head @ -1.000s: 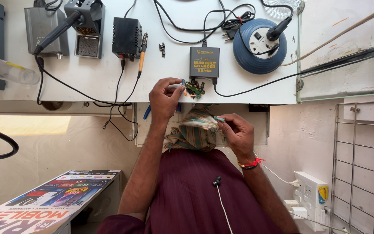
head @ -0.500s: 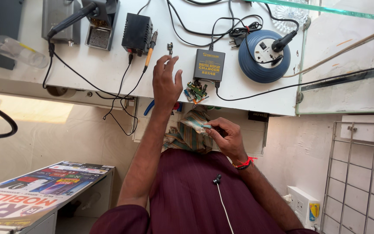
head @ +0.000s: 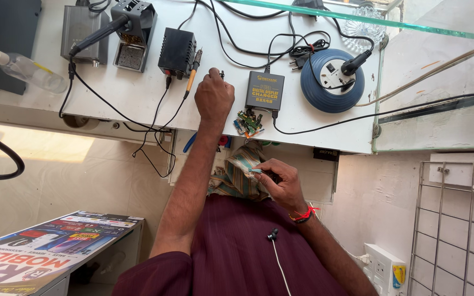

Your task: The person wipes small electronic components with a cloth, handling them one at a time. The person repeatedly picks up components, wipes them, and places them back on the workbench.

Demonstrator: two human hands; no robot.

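Head view: left hand (head: 213,98) pinches a tiny, perhaps upright, screw (head: 221,73).

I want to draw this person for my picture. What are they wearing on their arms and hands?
Both hands are bare, no gloves. The left hand has nothing on its wrist, and that arm is uncovered up to a short dark maroon sleeve. The right hand has a red thread band tied round the wrist, with loose ends sticking out.

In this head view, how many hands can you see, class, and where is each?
2. The left hand reaches onto the white bench beside the grey charger box. The right hand is below the bench edge, against a striped cloth.
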